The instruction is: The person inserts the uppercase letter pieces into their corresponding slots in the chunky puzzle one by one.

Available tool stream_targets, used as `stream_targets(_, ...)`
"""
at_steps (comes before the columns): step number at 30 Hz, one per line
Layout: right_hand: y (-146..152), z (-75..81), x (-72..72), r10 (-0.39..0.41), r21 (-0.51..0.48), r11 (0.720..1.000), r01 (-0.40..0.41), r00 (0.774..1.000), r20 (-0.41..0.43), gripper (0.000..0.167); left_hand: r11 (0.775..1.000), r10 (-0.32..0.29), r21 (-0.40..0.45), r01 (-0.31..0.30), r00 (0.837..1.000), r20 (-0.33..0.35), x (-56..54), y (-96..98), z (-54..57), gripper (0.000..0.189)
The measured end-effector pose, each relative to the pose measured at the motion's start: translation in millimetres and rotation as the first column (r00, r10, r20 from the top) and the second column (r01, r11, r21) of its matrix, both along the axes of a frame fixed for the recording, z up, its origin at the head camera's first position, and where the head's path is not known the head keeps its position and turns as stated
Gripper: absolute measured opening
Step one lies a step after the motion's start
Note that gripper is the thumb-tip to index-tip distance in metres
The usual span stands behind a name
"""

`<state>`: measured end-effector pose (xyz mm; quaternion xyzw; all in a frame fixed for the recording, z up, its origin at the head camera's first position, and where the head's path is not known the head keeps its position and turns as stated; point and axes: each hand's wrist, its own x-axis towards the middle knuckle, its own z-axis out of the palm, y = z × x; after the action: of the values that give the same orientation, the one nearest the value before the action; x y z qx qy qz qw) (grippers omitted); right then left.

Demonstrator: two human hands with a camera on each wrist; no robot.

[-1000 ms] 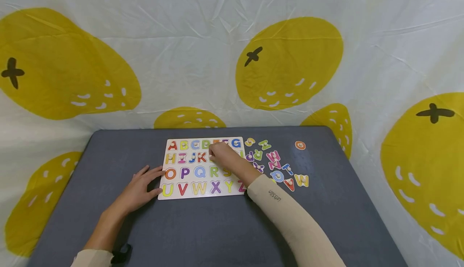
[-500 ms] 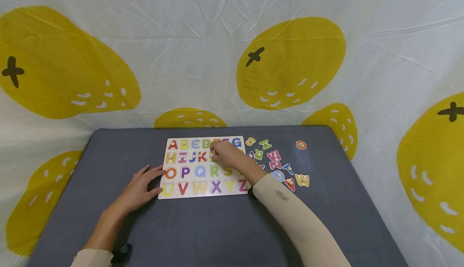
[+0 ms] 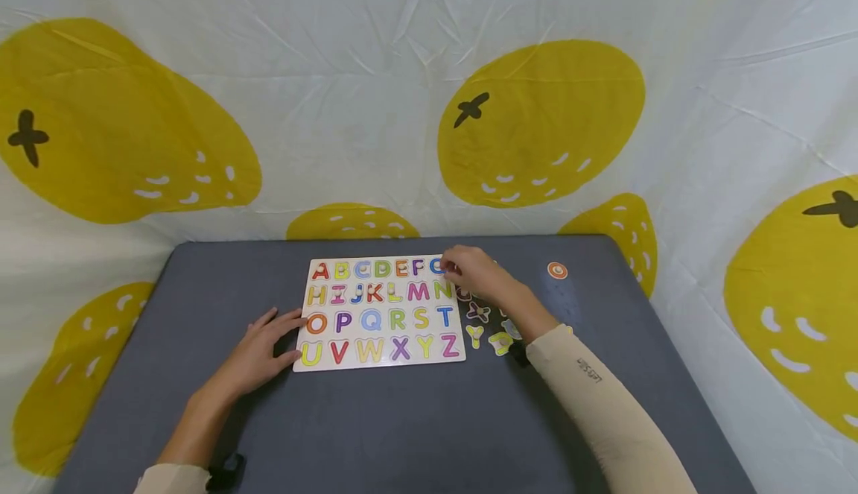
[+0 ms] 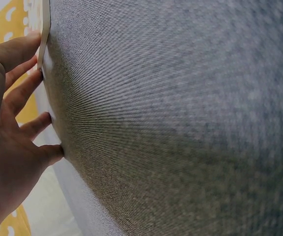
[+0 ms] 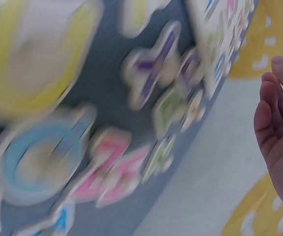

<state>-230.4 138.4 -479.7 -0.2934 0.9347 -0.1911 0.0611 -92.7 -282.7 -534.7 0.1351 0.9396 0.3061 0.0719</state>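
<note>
Right hand, loose-fingered, seemingly empty, moved from seated-looking L to board's far-right corner; left hand spread; I'd fetch another letter.

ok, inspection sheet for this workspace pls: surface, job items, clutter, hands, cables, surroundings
Surface: dark grey woven-textured tabletop.
Job items: pale rectangular letter board, knobbed letters seated in its upper rows; purple X-shaped piece and yellow Y-shaped piece loose on its right.
Clutter: orange ring-shaped O piece, lying apart from the others.
Left hand: touches board's left edge.
Right hand: at board's upper right corner; no piece seen in it, contact unclear.
Cables: nothing seen.
Surroundings: white sheet with yellow fruit-like print.
</note>
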Motion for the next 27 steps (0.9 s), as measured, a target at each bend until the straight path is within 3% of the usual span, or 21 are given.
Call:
stream_targets(7, 69.3, -5.8, 3.3, -0.033, 0.022, 0.999, 0.034, 0.998, -0.061, 0.011, 1.0, -0.002, 0.009, 0.002, 1.0, 0.003, -0.5, 0.8, 0.1, 0.058)
stream_targets(12, 102.3, -12.0, 5.8, -0.047, 0.038, 0.998, 0.049, 0.997, -0.064, 0.011, 1.0, 0.003, 0.008, -0.003, 1.0, 0.004, -1.3, 0.0, -0.5, 0.059)
stream_targets(22, 121.3, -23.9, 12.1, 0.029, 0.051, 0.998, -0.029, 1.0, 0.002, 0.011, 1.0, 0.001, 0.012, -0.001, 1.0, 0.003, -1.3, -1.1, -2.5, 0.058)
stream_targets(27, 121.3, -31.4, 13.7, 0.014, 0.082, 0.997, -0.015, 1.0, 0.015, 0.011, 1.0, 0.002, 0.011, -0.002, 1.0, 0.002, -0.1, -1.5, -1.2, 0.058)
